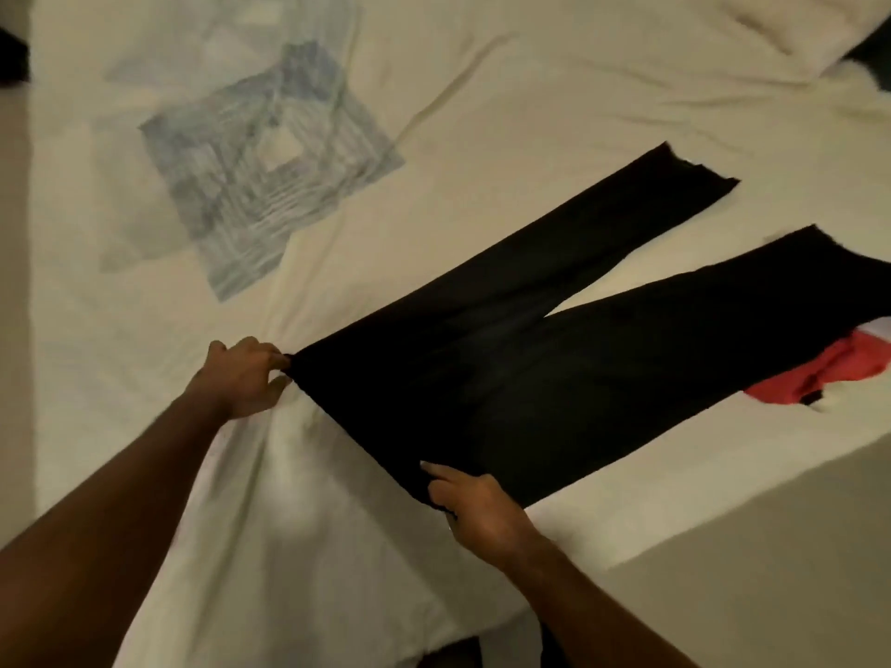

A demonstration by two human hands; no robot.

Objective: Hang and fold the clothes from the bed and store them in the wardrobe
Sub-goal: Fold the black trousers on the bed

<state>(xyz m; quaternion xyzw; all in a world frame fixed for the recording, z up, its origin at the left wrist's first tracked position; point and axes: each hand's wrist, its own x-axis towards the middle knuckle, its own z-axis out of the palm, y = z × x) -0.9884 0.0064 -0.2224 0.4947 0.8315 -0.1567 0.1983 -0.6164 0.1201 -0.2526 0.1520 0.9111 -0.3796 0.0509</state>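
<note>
Presently, left hand [243, 378] and right hand [475, 511] are each pinching the black trousers' [506, 364] waistband on the bed [434, 89], flattening them; folding 1 leg over the other seems next.

Black trousers [506, 359]; cream sheet [482, 89], blue-grey squares; red garment [819, 373].

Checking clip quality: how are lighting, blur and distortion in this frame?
Head view: dim, warm light; black trousers read as a flat dark shape with no fabric detail; soft blur on both the left hand and right hand; wide-angle bending of the bed edge.
</note>
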